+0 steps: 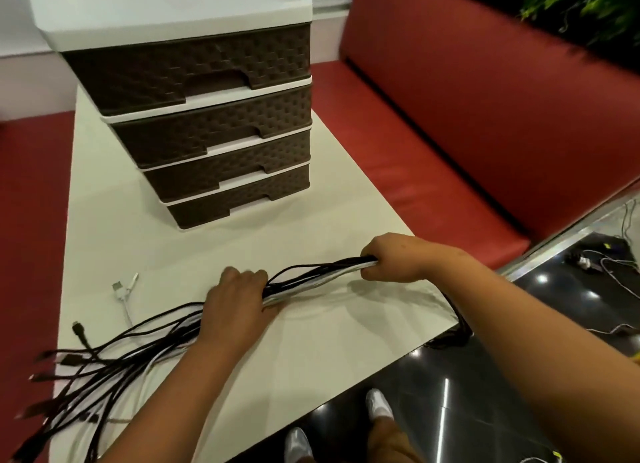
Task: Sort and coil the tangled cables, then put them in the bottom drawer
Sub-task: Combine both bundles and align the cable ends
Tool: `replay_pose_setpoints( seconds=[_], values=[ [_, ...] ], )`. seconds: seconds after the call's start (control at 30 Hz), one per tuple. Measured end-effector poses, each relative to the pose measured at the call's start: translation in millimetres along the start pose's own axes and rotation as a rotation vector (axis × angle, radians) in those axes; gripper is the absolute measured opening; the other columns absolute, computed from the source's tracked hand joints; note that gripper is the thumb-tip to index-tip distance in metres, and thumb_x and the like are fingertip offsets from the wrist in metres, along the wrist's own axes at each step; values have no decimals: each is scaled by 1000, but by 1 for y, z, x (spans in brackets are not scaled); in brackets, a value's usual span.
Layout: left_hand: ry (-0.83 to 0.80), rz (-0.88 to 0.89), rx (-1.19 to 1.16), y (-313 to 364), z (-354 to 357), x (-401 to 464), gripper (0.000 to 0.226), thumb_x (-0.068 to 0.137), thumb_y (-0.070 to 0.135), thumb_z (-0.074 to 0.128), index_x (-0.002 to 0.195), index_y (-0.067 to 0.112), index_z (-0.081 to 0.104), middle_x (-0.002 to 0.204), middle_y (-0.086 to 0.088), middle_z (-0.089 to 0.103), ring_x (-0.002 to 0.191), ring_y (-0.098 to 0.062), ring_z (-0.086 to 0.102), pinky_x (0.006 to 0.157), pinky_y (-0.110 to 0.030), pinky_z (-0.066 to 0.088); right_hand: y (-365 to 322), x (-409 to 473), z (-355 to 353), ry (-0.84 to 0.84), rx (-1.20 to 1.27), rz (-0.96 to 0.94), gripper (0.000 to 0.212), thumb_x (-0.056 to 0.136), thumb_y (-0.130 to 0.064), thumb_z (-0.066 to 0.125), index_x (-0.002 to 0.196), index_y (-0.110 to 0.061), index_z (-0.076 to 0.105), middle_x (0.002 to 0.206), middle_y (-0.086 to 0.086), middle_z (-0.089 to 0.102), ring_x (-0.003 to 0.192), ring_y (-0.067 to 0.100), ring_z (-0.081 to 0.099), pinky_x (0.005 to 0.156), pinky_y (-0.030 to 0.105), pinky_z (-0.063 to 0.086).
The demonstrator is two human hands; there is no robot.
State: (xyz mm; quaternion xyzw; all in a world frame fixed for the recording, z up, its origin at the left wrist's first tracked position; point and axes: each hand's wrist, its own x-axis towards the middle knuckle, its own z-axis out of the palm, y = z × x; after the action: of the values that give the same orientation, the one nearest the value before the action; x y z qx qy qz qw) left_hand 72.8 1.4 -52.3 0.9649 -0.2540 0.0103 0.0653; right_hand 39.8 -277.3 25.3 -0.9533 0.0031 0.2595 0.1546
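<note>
While both hands clamp the cable bundle [311,277] | left hand [235,303] | right hand [394,258] | bench [311,341] | bottom drawer [239,199] closed

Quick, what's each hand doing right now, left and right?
Left hand: closed around the bundle of cables, low over the table.
Right hand: closed around the same bundle further along, lifting it slightly.

Bundle of black and white cables [311,277], gathered side by side and stretched level in front of the drawer unit [207,123]; loose ends fanned out to its front left, plugs splayed. Bottom drawer [239,199] of that unit dark brown, woven-textured, pushed fully in beneath three matching drawers.
</note>
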Motion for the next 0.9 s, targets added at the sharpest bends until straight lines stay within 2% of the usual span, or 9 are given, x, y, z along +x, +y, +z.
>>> replay_pose_setpoints(
  seconds=[0.03,0.1,0.2,0.27,0.33,0.4,0.63,0.77,0.9],
  values=[
    [-63,-41,76,3,-8,1,61,69,72,64,104,22,59,104,-3,62,107,-28,52,87,-48,42,1,1,-1,-13,9,-16,17,87,-34,54,78,-20,60,67,-2,55,62,19,51,53,31,36],
    [-252,-130,140,17,-29,6,111,61,86,55,148,23,26,153,-8,29,146,-29,11,113,-59,6,4,2,-1,-42,12,-46,18,88,-33,54,77,-19,59,67,-2,53,59,17,49,52,30,35],
    [-247,25,88,68,-52,21,125,67,76,62,153,23,-11,163,-3,6,149,-23,-4,117,-51,-4,5,7,-1,-73,-11,-125,19,88,-32,55,80,-15,61,65,-2,53,60,17,49,52,30,35],
    [-256,94,52,106,-44,35,103,78,55,65,154,21,5,152,-5,36,142,-24,28,117,-42,18,9,11,-5,-81,-20,-189,18,88,-30,55,79,-14,59,63,-2,51,57,15,47,51,30,34],
    [-284,-11,-23,126,-30,51,52,87,38,57,134,20,44,118,-3,63,108,-26,57,87,-34,44,14,16,-9,-81,-13,-239,18,87,-29,56,74,-16,55,62,-2,49,55,13,44,50,30,32],
    [-205,-118,-47,133,-17,62,18,94,34,47,101,18,55,95,-3,67,85,-27,61,61,-32,36,25,21,-13,-118,68,-256,19,86,-26,59,70,-18,52,61,-2,48,52,13,44,50,29,32],
    [-36,-219,30,121,20,70,29,100,41,39,99,20,59,83,-3,70,80,-29,66,58,-32,33,120,37,-12,-553,600,-125,20,85,-6,65,69,-10,52,48,4,45,45,20,53,61,34,53],
    [43,-164,54,118,34,66,22,94,29,56,81,13,60,51,-6,59,45,-33,58,46,-28,32,188,26,-22,-526,566,-133,27,87,-6,62,66,-13,48,44,0,43,39,14,49,47,25,46],
    [121,-108,87,121,37,66,34,88,36,42,73,10,58,42,-6,50,32,-32,49,38,-26,35,230,31,-19,-399,540,-142,23,83,-10,66,66,-19,54,45,1,47,40,14,43,50,27,37]
  ],
)
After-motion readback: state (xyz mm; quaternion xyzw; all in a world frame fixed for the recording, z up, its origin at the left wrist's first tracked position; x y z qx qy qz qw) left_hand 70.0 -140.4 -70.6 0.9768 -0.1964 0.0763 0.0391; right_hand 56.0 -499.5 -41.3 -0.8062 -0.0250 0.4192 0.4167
